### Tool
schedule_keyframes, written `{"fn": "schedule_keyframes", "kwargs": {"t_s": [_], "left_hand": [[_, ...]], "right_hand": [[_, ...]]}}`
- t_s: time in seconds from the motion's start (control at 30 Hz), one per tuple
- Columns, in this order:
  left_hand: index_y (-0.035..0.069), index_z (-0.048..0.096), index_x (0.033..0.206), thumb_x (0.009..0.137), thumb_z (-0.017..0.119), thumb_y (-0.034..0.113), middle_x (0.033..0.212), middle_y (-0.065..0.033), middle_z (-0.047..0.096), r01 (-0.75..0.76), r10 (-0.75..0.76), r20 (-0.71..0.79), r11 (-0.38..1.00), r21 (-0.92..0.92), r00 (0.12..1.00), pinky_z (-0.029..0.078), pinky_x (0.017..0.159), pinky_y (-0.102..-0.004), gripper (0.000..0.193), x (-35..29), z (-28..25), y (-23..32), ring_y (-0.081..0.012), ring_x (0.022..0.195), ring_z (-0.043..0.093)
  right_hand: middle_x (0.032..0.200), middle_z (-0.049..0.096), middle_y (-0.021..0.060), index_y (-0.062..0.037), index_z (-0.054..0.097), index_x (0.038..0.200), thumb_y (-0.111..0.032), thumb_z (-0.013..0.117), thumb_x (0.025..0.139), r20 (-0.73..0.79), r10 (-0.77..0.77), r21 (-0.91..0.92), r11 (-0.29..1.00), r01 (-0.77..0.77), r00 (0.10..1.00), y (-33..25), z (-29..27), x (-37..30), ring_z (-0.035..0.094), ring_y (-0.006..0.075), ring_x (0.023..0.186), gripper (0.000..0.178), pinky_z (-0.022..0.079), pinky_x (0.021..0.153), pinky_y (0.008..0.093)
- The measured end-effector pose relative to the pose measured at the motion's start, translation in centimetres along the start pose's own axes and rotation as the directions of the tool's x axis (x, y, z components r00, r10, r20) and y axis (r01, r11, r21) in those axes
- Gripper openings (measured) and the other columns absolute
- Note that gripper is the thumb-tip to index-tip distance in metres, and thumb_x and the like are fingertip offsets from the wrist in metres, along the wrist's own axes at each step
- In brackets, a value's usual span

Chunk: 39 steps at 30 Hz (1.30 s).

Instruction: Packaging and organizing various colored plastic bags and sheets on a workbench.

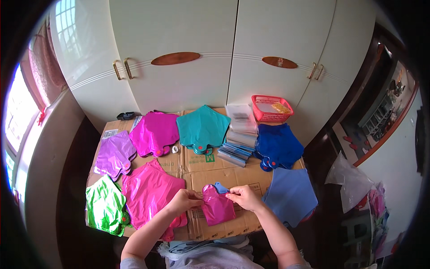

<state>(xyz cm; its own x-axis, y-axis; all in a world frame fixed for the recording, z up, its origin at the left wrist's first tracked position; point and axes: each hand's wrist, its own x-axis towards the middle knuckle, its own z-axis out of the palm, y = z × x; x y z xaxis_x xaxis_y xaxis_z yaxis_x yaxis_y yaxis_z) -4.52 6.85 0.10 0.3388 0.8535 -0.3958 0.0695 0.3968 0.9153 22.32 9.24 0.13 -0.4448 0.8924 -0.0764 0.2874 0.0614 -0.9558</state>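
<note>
A small folded piece of shiny magenta foil (218,211) is spread between my hands above the cardboard, near its front edge. My left hand (186,200) pinches its upper left edge. At its upper right, my right hand (245,197) has thumb and fingers closed where a small blue piece (221,188) sticks out of the top. Just left of my left hand lies a stack of large pink foil sheets (152,188). Right of my right forearm is a stack of matte light-blue sheets (291,196).
Around the cardboard (197,172) lie green (105,204), purple (114,152), magenta (154,132), teal (204,127) and dark-blue (281,145) foil stacks. Thin packets (237,148) are fanned out near clear sleeves (242,117) and a red basket (272,116). A white cabinet (174,31) stands behind.
</note>
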Motion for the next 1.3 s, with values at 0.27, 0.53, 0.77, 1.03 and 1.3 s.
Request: {"fn": "schedule_keyframes", "kwargs": {"t_s": [0.27,0.53,0.77,1.03,1.3], "left_hand": [[-0.005,0.067,0.094,0.080,0.072,0.009,0.080,-0.0060,0.068,0.027,-0.019,-0.029,0.954,0.299,0.999,0.051,0.063,-0.0241,0.021,2.2,0.1,1.8,-0.0115,0.069,0.063],[0.002,0.068,0.083,0.074,0.075,0.018,0.075,-0.0132,0.067,-0.187,0.340,-0.075,0.674,0.715,0.938,0.051,0.062,-0.0315,0.020,1.5,1.0,1.1,-0.0210,0.066,0.066],[0.006,0.064,0.080,0.073,0.065,0.010,0.073,-0.0089,0.060,-0.382,0.639,0.186,0.183,0.906,0.747,0.053,0.062,-0.0359,0.008,0.4,1.8,-1.2,-0.0262,0.068,0.062],[0.004,0.060,0.091,0.072,0.059,0.013,0.081,-0.0046,0.055,-0.410,0.577,0.453,-0.212,0.887,0.680,0.053,0.061,-0.0275,0.021,-1.2,2.8,-1.1,-0.0191,0.080,0.058],[0.004,0.062,0.088,0.070,0.058,0.013,0.083,-0.0044,0.055,-0.346,0.557,0.442,-0.275,0.897,0.703,0.053,0.060,-0.0255,0.020,-1.3,3.4,-1.7,-0.0183,0.079,0.056]], "right_hand": [[0.077,0.069,0.0095,-0.0027,0.068,0.094,-0.018,0.069,0.081,0.030,0.045,-0.192,0.981,-0.038,0.999,0.1,-1.0,2.7,0.066,0.0177,0.071,0.020,0.050,0.067,0.0302],[0.083,0.069,0.0119,-0.0034,0.069,0.090,-0.015,0.069,0.077,-0.040,-0.048,-0.389,0.921,0.028,0.998,-1.1,-0.5,3.0,0.068,0.0238,0.076,0.017,0.052,0.068,0.0338],[0.082,0.068,0.0083,-0.0045,0.070,0.086,-0.003,0.066,0.074,0.046,-0.331,-0.460,0.830,0.314,0.942,0.9,-0.7,2.9,0.066,0.0245,0.076,0.013,0.053,0.069,0.0323],[0.085,0.068,0.0063,-0.0076,0.069,0.085,0.001,0.064,0.072,0.065,-0.544,-0.547,0.682,0.486,0.837,2.6,-0.4,2.9,0.065,0.0244,0.082,0.016,0.053,0.072,0.0347],[0.094,0.059,0.0071,-0.0054,0.060,0.091,-0.005,0.057,0.077,0.060,-0.533,-0.730,0.553,0.402,0.844,-0.4,2.2,0.9,0.058,0.0259,0.095,0.014,0.049,0.083,0.0364]]}}
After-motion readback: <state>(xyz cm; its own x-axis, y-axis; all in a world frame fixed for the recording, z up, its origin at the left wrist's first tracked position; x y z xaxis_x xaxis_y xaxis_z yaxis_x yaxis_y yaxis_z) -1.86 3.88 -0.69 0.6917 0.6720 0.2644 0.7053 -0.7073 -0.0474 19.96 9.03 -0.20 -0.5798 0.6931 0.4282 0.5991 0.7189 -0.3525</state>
